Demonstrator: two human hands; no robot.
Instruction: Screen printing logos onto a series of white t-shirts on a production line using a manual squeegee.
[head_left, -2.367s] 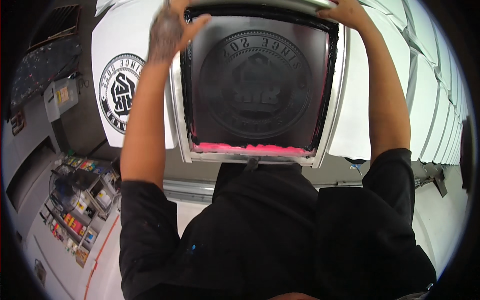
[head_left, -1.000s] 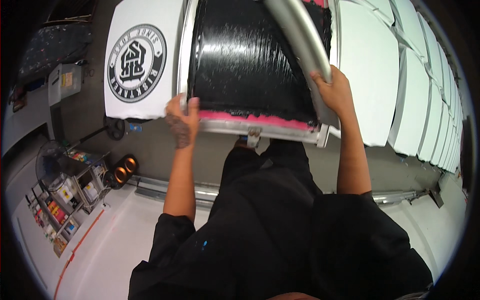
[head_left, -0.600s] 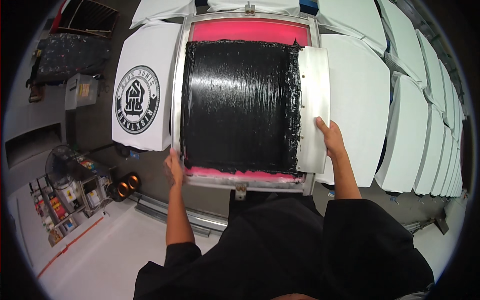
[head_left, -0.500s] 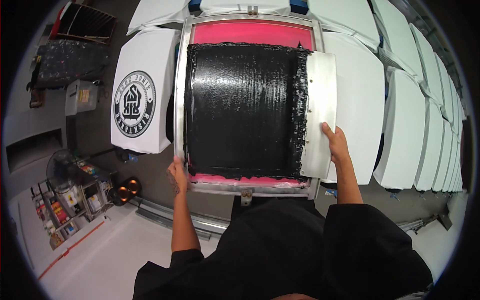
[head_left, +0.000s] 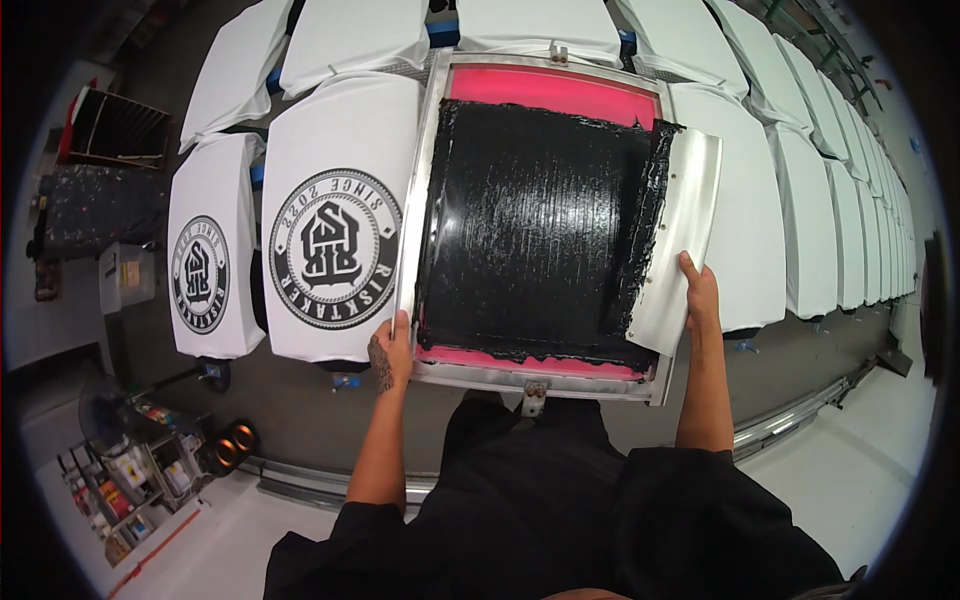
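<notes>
A silk-screen frame (head_left: 428, 140) with a pink mesh (head_left: 555, 88) is tilted in front of me, raised off the boards. Black ink (head_left: 535, 220) coats most of the mesh. Along the frame's right side lies a wide metal squeegee (head_left: 690, 175), its inner edge smeared with ink. My left hand (head_left: 392, 350) is closed on the frame's lower left side. My right hand (head_left: 700, 292) grips the squeegee's outer edge, thumb on top; whether its fingers also reach under the frame is hidden. Just left of the frame lies a white shirt (head_left: 345, 120) with a round black print.
Another printed shirt (head_left: 215, 165) lies farther left. Plain white shirts on boards (head_left: 745, 210) run off to the right and along the back. A metal rail (head_left: 310, 490) crosses the floor near me. At the lower left stand a fan (head_left: 105, 415), glowing lamps (head_left: 236, 440) and a supply rack (head_left: 130, 480).
The frame, squeegee and both hands have moved right relative to the shirts. The frame has tilted, and the freshly printed shirt beside it has come into view on its left.
</notes>
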